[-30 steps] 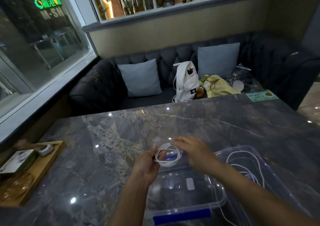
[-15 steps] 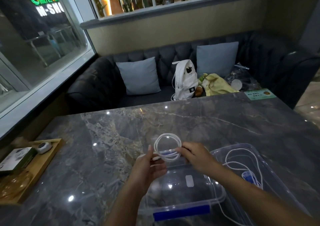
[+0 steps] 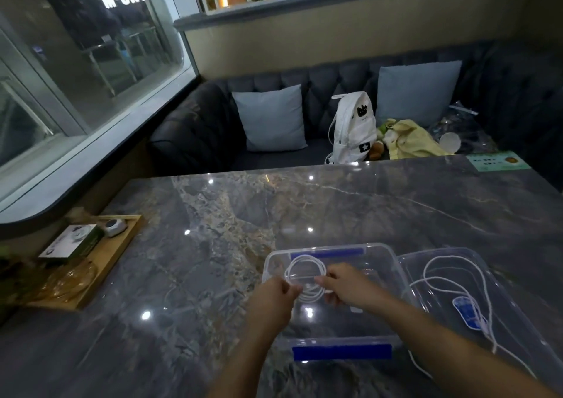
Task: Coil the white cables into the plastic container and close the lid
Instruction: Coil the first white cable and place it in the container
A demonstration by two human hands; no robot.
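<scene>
- Holding the white cable coil (image 3: 304, 271) just over the open plastic container (image 3: 380, 263), ready to drop in as a neat ring.
- Pinching it on two sides so the loops cannot spring apart: left hand (image 3: 275, 295) fingers curled on the near edge, right hand (image 3: 344, 288) fingers curled on the right edge.
- Reaching both arms forward, wrists low.
- Leaving a second white cable (image 3: 450, 256) loose on what may be the lid (image 3: 518, 300), beside the container on the tabletop (image 3: 213, 245).
</scene>
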